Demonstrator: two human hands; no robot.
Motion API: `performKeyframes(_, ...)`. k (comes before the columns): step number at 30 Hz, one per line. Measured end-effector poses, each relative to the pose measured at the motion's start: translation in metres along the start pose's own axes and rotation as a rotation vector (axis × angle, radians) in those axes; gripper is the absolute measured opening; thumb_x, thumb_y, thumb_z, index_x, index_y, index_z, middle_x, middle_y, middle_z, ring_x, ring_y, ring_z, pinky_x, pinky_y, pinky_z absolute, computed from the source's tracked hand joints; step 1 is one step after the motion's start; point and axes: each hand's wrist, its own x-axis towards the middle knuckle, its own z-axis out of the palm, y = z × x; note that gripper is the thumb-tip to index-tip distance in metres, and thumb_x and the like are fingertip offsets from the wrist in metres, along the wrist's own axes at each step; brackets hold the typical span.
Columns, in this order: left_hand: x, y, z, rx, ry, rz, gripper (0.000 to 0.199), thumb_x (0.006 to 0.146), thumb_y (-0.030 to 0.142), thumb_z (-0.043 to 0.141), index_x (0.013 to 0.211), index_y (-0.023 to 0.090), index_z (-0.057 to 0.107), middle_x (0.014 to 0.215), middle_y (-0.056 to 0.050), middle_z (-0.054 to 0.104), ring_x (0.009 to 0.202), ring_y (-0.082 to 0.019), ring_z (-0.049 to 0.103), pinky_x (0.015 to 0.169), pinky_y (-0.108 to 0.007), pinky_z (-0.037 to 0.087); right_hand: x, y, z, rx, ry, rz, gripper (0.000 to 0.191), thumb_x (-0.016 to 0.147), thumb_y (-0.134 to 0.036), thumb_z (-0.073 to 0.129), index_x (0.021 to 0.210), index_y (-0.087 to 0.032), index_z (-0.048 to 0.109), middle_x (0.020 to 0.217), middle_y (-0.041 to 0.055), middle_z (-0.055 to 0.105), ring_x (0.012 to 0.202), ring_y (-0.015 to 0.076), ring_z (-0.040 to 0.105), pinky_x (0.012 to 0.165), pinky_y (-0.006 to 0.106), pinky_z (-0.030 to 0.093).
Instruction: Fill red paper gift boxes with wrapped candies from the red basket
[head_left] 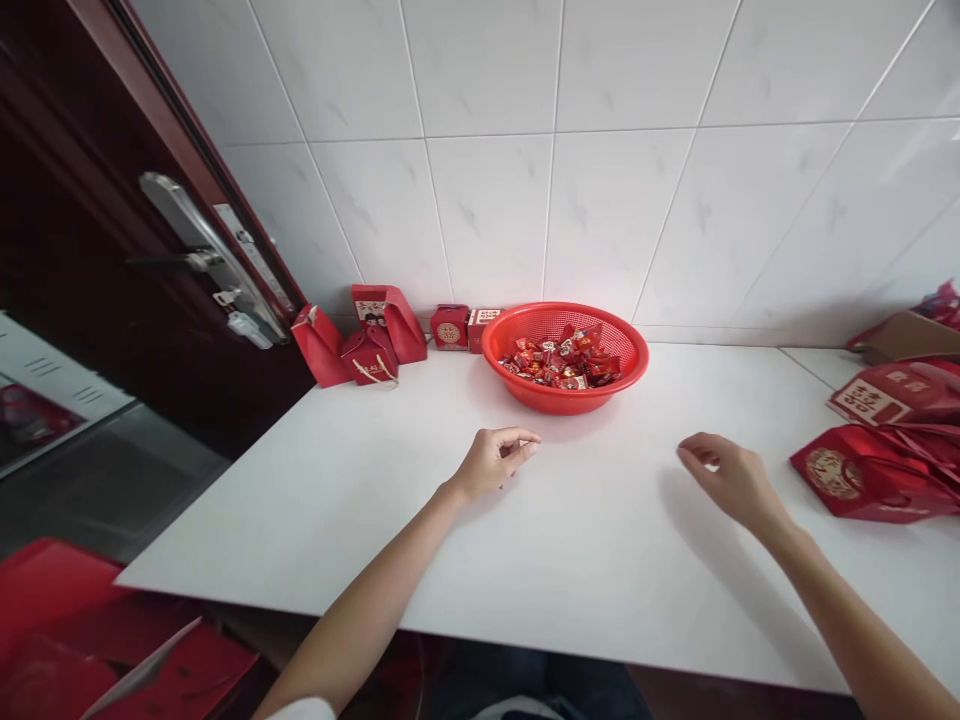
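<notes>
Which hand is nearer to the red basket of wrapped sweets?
The left. The left hand is just in front of the basket, toward its left side; the right hand is farther off, forward and to its right.

A round, bright red plastic strainer basket (pixel 566 400) with a wide, smooth rim and fine perforated walls stands upright on the white tabletop (pixel 585 560). Inside the basket, small wrapped candies (pixel 562 362), mostly red with white and gold printing, lie in a loose, jumbled heap, its top close to rim level at the back. Well to the right of the basket, a glossy red gift box (pixel 862 480) with a round gold emblem lies on its side.
</notes>
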Motion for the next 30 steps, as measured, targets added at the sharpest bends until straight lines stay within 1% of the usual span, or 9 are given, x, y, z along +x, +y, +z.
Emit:
performKeyframes(3,0.004,-0.001,-0.003,0.027,-0.002,-0.018,0.046,0.083,0.060,0.064,0.077,0.015,0.071,0.052,0.006,0.042,0.047,-0.008,0.034,0.046,-0.023,0.029,-0.003,-0.047,0.032,0.189,-0.065,-0.143,0.026,0.087,-0.041,0.049,0.074,-0.023,0.062,0.069,0.0053,0.070,0.062,0.0209,0.064,0.062,0.033,0.050)
performKeyframes(7,0.017,0.012,-0.015,0.064,-0.076,-0.030,0.056,0.079,0.064,0.066,0.050,0.017,0.053,0.046,0.005,0.038,0.048,-0.008,0.032,0.049,-0.025,0.027,-0.016,-0.080,0.065,0.296,-0.080,-0.268,0.024,0.091,-0.034,0.047,0.075,-0.024,0.062,0.066,0.0030,0.067,0.060,0.0189,0.058,0.065,0.034,0.050)
performKeyframes(11,0.030,0.044,-0.047,0.145,-0.289,-0.079,0.040,0.072,0.054,0.075,0.062,0.017,0.061,0.055,0.003,0.055,0.054,-0.012,0.052,0.057,-0.024,0.040,-0.030,-0.080,0.074,0.301,-0.137,-0.288,0.025,0.092,-0.032,0.048,0.075,-0.024,0.063,0.067,0.0032,0.066,0.062,0.0197,0.057,0.067,0.036,0.050)
performKeyframes(15,0.017,0.085,-0.096,0.502,-0.564,-0.258,0.014,0.075,0.032,0.073,0.081,0.020,0.076,0.082,-0.002,0.076,0.075,-0.016,0.066,0.066,-0.022,0.044,-0.036,-0.076,0.069,0.319,-0.161,-0.251,0.025,0.092,-0.034,0.048,0.074,-0.024,0.063,0.068,0.0042,0.066,0.064,0.0209,0.057,0.064,0.035,0.049)
performKeyframes(18,-0.020,0.112,-0.133,0.681,-0.596,-0.471,0.008,0.074,0.027,0.072,0.076,0.021,0.077,0.078,-0.001,0.076,0.071,-0.017,0.066,0.063,-0.021,0.042,-0.038,-0.078,0.065,0.347,-0.162,-0.229,0.026,0.093,-0.036,0.049,0.074,-0.025,0.064,0.069,0.0042,0.064,0.066,0.0211,0.057,0.059,0.033,0.047)
performKeyframes(22,-0.095,0.129,-0.170,0.766,-0.496,-0.698,0.010,0.071,0.024,0.069,0.068,0.019,0.076,0.073,-0.001,0.076,0.068,-0.015,0.064,0.064,-0.018,0.041,-0.042,-0.080,0.063,0.387,-0.186,-0.236,0.027,0.094,-0.038,0.051,0.075,-0.024,0.064,0.069,0.0038,0.063,0.067,0.0208,0.057,0.057,0.031,0.046)
performKeyframes(23,-0.116,0.127,-0.176,0.779,-0.427,-0.717,0.014,0.072,0.023,0.065,0.067,0.018,0.077,0.072,0.000,0.075,0.068,-0.014,0.062,0.064,-0.018,0.040,-0.042,-0.081,0.063,0.394,-0.194,-0.242,0.027,0.094,-0.038,0.051,0.074,-0.024,0.064,0.070,0.0038,0.063,0.067,0.0207,0.057,0.057,0.031,0.046)
performKeyframes(26,-0.173,0.111,-0.185,0.763,-0.413,-0.927,0.017,0.063,0.027,0.065,0.068,0.017,0.078,0.068,0.000,0.074,0.060,-0.016,0.058,0.053,-0.019,0.035,-0.042,-0.081,0.063,0.401,-0.211,-0.248,0.026,0.093,-0.036,0.051,0.074,-0.024,0.064,0.070,0.0033,0.064,0.066,0.0203,0.058,0.058,0.032,0.047)
performKeyframes(30,-0.229,0.075,-0.170,0.697,-0.378,-1.031,0.022,0.054,0.026,0.068,0.073,0.020,0.077,0.060,0.002,0.069,0.053,-0.017,0.053,0.049,-0.021,0.029,-0.041,-0.082,0.062,0.422,-0.227,-0.248,0.024,0.091,-0.035,0.051,0.074,-0.024,0.064,0.073,0.0037,0.066,0.064,0.0194,0.058,0.057,0.032,0.047)
